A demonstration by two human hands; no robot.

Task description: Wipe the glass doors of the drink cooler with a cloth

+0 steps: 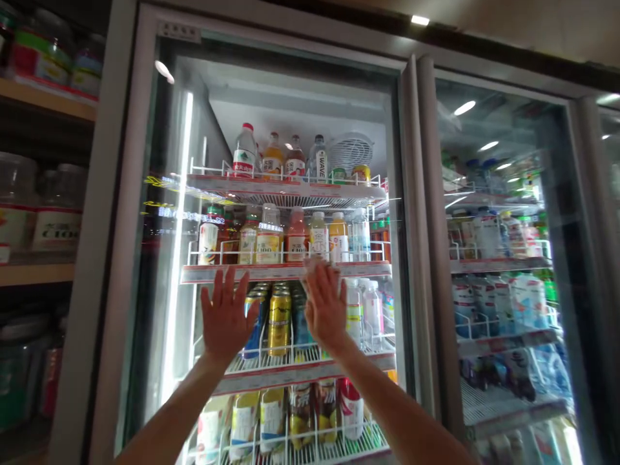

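Both my arms reach up toward a drinks fridge. My left hand is open, fingers spread, palm flat toward the glass door. My right hand is open too, fingers together and stretched up, at the same height. Neither holds anything. Behind them, through the glass, stand gold and blue cans on a wire shelf. Above are shelves of juice and tea bottles. Whether the palms touch the glass I cannot tell.
A second glass-door fridge with bottles stands to the right. On the left, wooden shelves carry clear plastic jars. The fridge's grey frame separates them. Lower shelves hold more bottles.
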